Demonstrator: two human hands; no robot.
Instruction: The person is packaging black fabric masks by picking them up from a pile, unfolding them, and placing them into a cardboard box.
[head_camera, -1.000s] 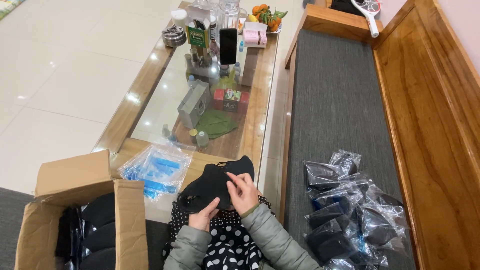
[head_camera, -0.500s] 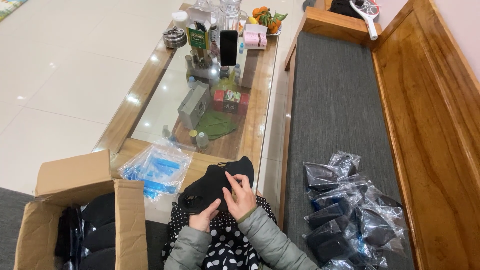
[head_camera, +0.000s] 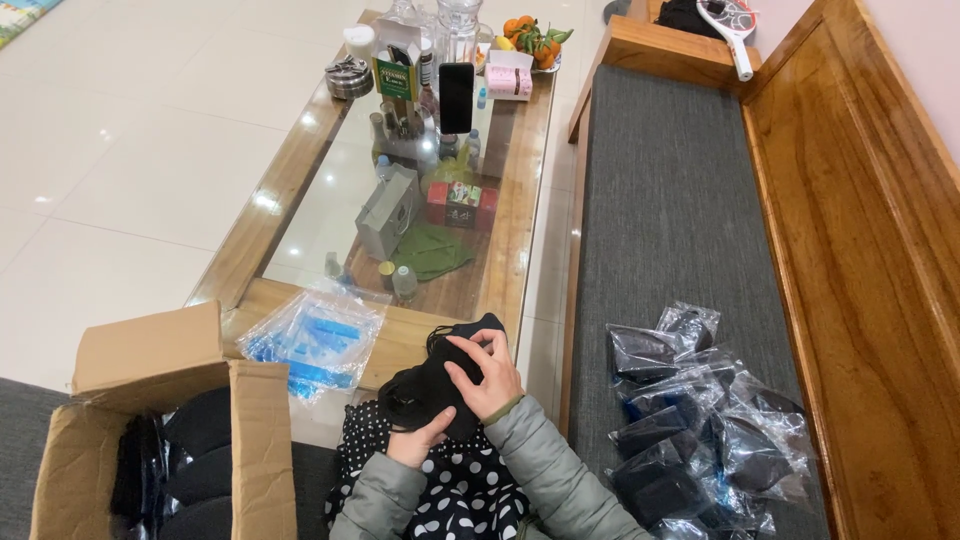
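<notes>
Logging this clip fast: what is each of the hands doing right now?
Left hand: closed on the lower edge of the black fabric item.
Right hand: fingers pinching the same black fabric item from above.

Grey-green padded sleeves (head_camera: 560, 470) over polka-dot black clothing (head_camera: 450, 490).

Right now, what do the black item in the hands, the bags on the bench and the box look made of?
Black item: soft matte fabric by the look; it folds and sags between the left hand and right hand.
Bags: thin clear plastic film, glossy, crinkled highlights, dark contents showing through.
Box: brown corrugated cardboard, dull, creased flaps.
</notes>
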